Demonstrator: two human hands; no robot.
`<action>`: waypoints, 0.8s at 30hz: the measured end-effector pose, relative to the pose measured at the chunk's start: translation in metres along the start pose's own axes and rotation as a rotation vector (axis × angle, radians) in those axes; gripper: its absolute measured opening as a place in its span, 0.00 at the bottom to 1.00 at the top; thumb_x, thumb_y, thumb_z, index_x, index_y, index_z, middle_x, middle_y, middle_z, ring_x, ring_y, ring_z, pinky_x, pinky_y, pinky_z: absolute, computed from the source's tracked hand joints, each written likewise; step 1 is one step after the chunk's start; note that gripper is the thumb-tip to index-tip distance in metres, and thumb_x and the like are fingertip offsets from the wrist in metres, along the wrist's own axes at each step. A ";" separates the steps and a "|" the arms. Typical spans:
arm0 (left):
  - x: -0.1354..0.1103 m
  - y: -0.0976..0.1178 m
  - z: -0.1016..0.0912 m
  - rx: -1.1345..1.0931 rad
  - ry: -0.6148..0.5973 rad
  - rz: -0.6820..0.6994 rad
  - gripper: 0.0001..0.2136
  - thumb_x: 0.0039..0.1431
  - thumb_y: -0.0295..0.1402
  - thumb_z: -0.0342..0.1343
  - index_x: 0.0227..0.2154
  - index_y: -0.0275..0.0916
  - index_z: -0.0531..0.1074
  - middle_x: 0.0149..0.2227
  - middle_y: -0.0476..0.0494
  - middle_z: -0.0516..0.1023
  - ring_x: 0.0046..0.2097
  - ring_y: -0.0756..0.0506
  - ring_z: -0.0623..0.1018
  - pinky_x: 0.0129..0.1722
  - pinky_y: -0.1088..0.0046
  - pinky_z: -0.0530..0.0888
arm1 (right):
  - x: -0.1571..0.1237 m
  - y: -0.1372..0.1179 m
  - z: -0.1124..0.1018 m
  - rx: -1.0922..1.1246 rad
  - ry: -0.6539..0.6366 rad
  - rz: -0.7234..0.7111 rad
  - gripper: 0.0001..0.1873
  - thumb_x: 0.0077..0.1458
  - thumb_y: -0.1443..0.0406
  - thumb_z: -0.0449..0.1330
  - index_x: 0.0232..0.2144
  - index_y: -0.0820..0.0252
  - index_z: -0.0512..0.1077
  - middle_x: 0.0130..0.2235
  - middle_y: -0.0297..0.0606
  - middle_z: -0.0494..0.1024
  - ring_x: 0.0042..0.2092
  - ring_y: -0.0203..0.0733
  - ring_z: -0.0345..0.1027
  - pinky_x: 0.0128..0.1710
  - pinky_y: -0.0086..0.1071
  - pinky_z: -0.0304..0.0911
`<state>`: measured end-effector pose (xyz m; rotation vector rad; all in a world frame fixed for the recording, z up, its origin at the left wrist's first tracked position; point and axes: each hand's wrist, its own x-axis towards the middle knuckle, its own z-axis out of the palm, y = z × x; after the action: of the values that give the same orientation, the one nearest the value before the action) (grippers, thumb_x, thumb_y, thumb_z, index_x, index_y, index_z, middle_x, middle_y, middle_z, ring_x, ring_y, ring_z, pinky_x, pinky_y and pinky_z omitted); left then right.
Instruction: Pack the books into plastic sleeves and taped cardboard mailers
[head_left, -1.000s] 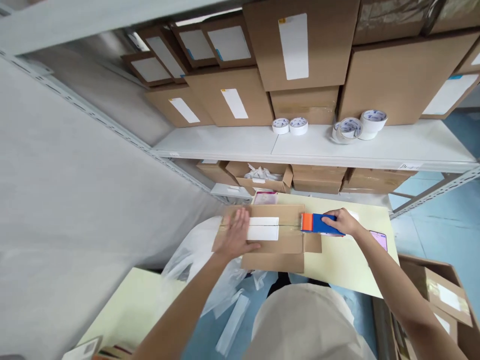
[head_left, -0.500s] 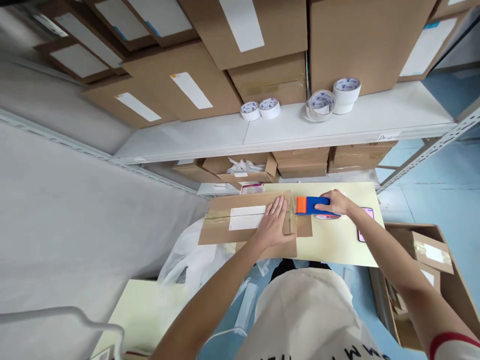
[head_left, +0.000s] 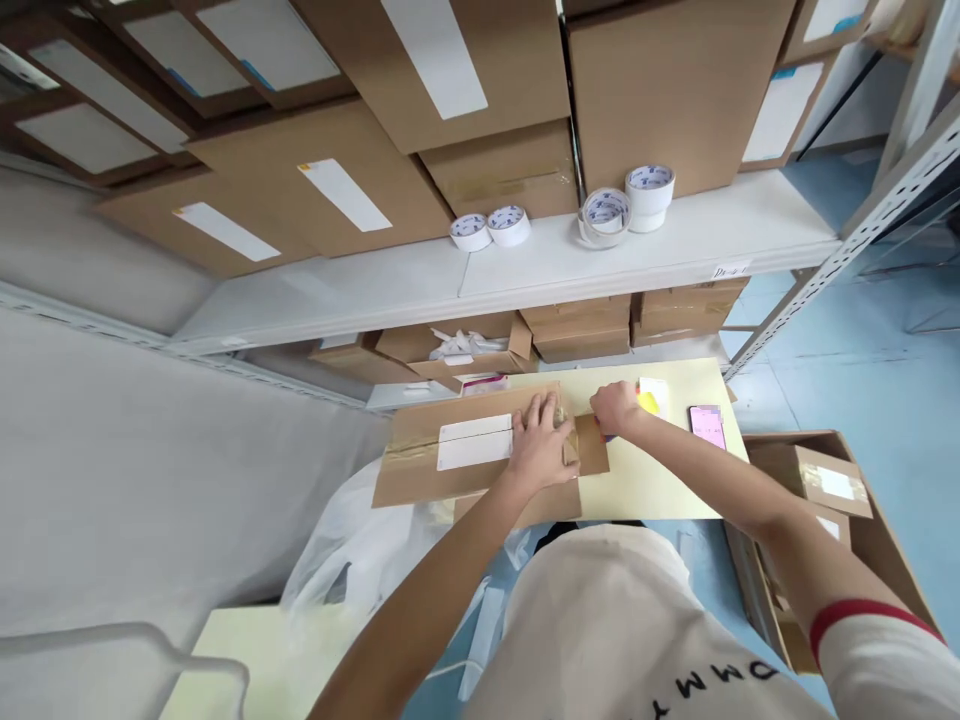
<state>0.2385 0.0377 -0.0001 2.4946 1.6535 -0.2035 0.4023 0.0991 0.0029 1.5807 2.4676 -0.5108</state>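
Observation:
A cardboard box (head_left: 409, 455) with a white label (head_left: 472, 443) and clear tape along its seam lies on the pale yellow table. My left hand (head_left: 541, 445) rests on the box's right end, fingers spread and slightly bent. Just past that end, my right hand (head_left: 615, 408) is closed around a tape dispenser (head_left: 607, 437). Only small bits of the dispenser's blue and orange show; my hand and wrist hide the rest. Flat pieces of cardboard (head_left: 594, 450) stick out from beneath the box.
A phone (head_left: 707, 427) lies toward the table's right side (head_left: 667, 478). Tape rolls (head_left: 508, 226) and large boxes stand on the white shelf (head_left: 525, 262) above. At lower right is an open carton (head_left: 892, 560) with small boxes inside. White plastic (head_left: 345, 550) hangs at the left.
My right hand has moved left with the tape dispenser, up to the box's end, and turned over. My left hand's fingers are more bent. The view has shifted slightly.

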 end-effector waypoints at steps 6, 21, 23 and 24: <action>-0.001 0.005 0.009 -0.134 0.130 -0.043 0.36 0.45 0.53 0.63 0.56 0.41 0.69 0.69 0.27 0.49 0.68 0.24 0.47 0.60 0.33 0.45 | -0.050 0.052 0.065 0.216 0.356 0.352 0.25 0.62 0.58 0.48 0.58 0.62 0.64 0.43 0.49 0.80 0.41 0.50 0.75 0.38 0.37 0.66; -0.007 -0.030 0.026 -0.524 0.409 0.021 0.31 0.50 0.25 0.53 0.60 0.39 0.60 0.65 0.34 0.59 0.67 0.36 0.60 0.65 0.50 0.58 | -0.082 0.048 0.269 0.129 0.434 0.158 0.39 0.48 0.80 0.48 0.62 0.57 0.61 0.45 0.47 0.76 0.46 0.51 0.68 0.47 0.44 0.62; -0.010 -0.032 0.023 -0.504 0.399 0.038 0.29 0.53 0.27 0.53 0.61 0.39 0.60 0.67 0.34 0.57 0.68 0.37 0.58 0.64 0.53 0.61 | -0.086 0.045 0.266 0.114 0.424 0.177 0.38 0.48 0.79 0.49 0.61 0.55 0.63 0.48 0.47 0.75 0.49 0.52 0.67 0.49 0.45 0.61; -0.013 -0.033 0.022 -0.488 0.398 0.031 0.28 0.55 0.29 0.53 0.61 0.39 0.60 0.67 0.34 0.56 0.68 0.37 0.56 0.64 0.54 0.61 | -0.089 0.042 0.261 0.108 0.426 0.201 0.37 0.48 0.79 0.50 0.61 0.55 0.63 0.49 0.47 0.74 0.50 0.53 0.66 0.49 0.46 0.61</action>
<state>0.2023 0.0349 -0.0207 2.2666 1.5431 0.6597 0.4667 -0.0570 -0.2194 2.1469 2.5556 -0.3044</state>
